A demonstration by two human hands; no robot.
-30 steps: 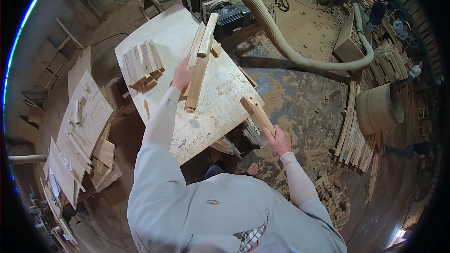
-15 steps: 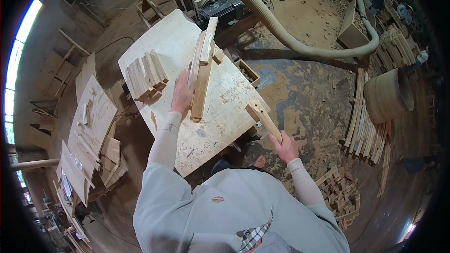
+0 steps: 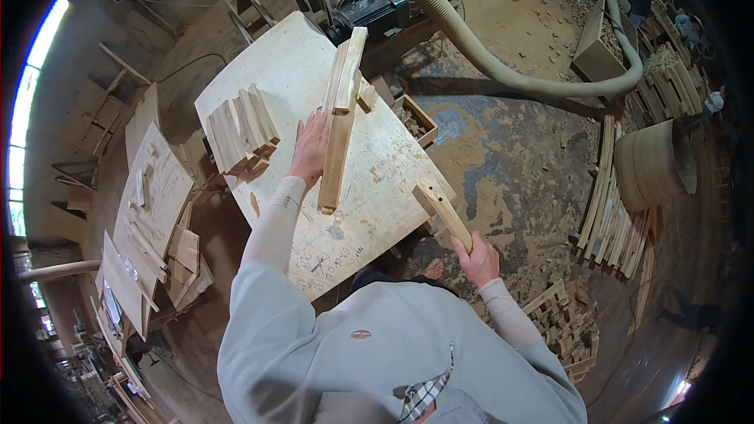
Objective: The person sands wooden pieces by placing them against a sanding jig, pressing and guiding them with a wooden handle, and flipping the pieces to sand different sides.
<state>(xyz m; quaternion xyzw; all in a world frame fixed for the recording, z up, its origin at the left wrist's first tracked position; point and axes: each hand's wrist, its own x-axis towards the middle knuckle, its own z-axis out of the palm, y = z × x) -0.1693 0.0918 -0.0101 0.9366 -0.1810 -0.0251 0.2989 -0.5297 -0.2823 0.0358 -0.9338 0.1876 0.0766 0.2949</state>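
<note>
Several wooden pieces (image 3: 239,129) lie side by side at left on the tabletop (image 3: 381,184), probably grouped to save room. Left hand (image 3: 310,145): palm down, fingers extended, gripping nothing; presumably resting for support. Long bar (image 3: 336,169) lies just right of it, contact uncertain; shorter strip (image 3: 355,59) overlaps its far end. Further right, holed bar (image 3: 445,213) points away from the body, far end at the tabletop's right corner. Right hand (image 3: 477,259): fingers closed round its near end, likely leaving the holed end unobstructed.

Room over pale tabletop (image 3: 385,177) right of long wooden bars (image 3: 336,161); bars, then slat stack (image 3: 240,127), obstruct leftward
</note>
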